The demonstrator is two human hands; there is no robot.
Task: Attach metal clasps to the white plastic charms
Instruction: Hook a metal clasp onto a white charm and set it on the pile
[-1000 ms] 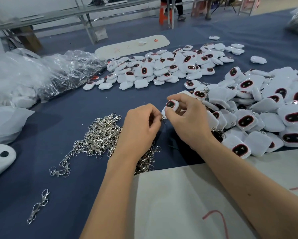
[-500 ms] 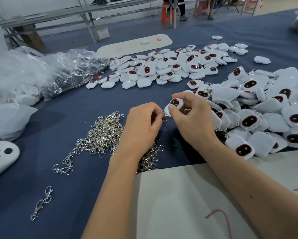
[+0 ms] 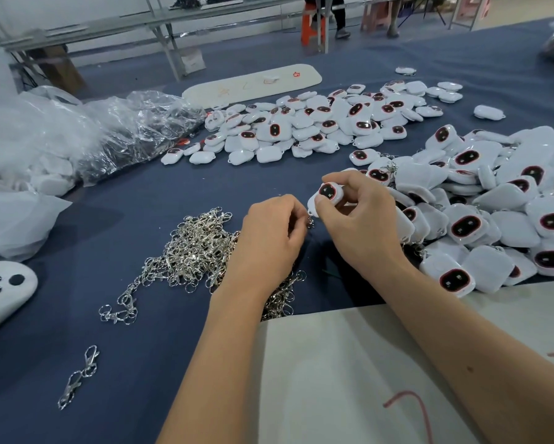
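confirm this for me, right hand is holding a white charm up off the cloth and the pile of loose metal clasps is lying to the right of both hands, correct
Not quite. The right hand does hold a white charm above the blue cloth, but the pile of loose metal clasps lies to the left, beside and partly under the left hand. To the right lies a heap of charms. The head view shows this.

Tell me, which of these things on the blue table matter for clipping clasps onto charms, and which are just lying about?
In use: right hand holding a white charm; left hand pinching a clasp; clasp pile; charm heaps.

Lying about: plastic bags, long white board, white three-dot piece.
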